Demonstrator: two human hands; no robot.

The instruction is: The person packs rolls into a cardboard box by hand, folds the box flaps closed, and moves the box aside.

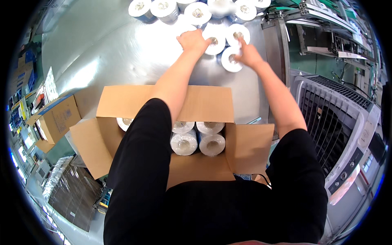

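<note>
Both my arms reach over an open cardboard box (204,102) onto a shiny metal table (106,49). My left hand (194,41) rests on a white wrapped roll (215,44). My right hand (247,53) has its fingers on two more rolls, one at the front (229,62) and one behind it (237,32). Whether either hand grips its roll firmly is hard to tell. Inside the box several white rolls (198,141) stand packed on end; my left sleeve hides part of them.
More white rolls (196,12) crowd the table's far edge. A grey air cooler (339,122) stands on the right, with machine framing (326,24) behind it. On the left sit another cardboard box (57,118) and stacked dark sheets (73,192) lower down.
</note>
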